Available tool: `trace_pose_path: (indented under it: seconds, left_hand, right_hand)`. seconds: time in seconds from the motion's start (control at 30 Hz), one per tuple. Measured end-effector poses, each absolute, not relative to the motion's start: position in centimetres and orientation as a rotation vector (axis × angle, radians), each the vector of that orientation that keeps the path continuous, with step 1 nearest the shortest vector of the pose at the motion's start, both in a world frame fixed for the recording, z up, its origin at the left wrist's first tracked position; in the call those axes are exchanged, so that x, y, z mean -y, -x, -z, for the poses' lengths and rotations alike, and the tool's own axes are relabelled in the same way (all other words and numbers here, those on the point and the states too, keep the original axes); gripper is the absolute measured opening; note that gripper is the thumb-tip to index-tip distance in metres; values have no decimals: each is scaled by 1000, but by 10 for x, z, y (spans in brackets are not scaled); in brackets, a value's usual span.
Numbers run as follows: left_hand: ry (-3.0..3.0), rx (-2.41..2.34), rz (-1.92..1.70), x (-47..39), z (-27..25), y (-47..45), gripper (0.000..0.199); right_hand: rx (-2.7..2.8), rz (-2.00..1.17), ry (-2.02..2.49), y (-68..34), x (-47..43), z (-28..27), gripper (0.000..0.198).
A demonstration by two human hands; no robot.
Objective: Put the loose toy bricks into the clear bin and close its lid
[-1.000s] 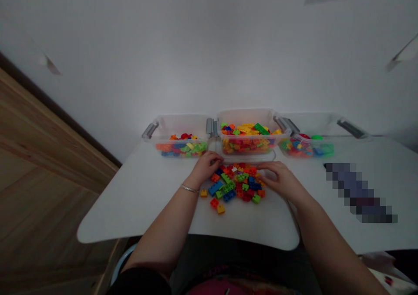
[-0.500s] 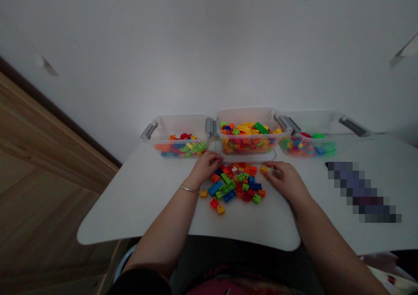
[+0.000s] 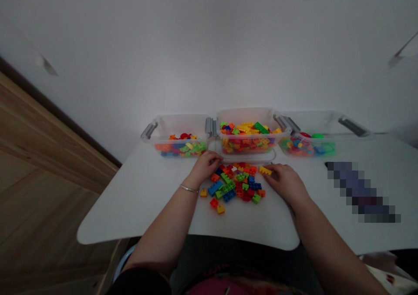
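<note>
Your yellow brick (image 3: 265, 170) is just right of the brick pile (image 3: 235, 184), near the right edge of the table (image 3: 146, 208). Your right hand (image 3: 287, 182) has its fingers pinched on the brick's right end. Your left hand (image 3: 204, 169) rests at the pile's far left side, fingers curled together; you cannot tell whether they hold anything. An orange brick (image 3: 214, 203) and a small yellow block (image 3: 221, 209) lie toward the near edge. Beyond the pile, a left bin (image 3: 183, 123), middle bin (image 3: 246, 115) and right bin (image 3: 315, 121) stand in a row toward the far edge, each holding coloured pieces.
</note>
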State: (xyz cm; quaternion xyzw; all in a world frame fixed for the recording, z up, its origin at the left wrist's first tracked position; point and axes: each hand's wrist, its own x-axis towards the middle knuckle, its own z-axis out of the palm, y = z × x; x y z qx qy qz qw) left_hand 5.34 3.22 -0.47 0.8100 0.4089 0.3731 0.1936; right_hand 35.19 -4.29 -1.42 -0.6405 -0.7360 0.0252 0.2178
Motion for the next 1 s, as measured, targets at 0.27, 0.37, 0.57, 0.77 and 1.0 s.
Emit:
trace_pose_path:
  seconds: [0.27,0.37,0.57,0.77,1.0]
  left_hand:
    - [-2262,-1157,-1043,-31,4,-54,17]
    - [-2266,-1172,-1026,-30,2,-54,18]
    - [-2273,-1174,-1023,-29,0,-54,17]
    - [-2267,-1160,-1016,-31,2,-53,17]
    - [-2276,-1170,-1013,-29,0,-53,17]
  right_hand:
    - [1689,108,1352,-339,39,-32,29]
    - [1558,57,1279,-337,24,-57,33]
    - [1420,-33,1214,-329,-21,-85,39]
    - [1586,-105,1453,-325,-53,-96,32]
    - [1711,-1,1769,-323,-71,-94,24]
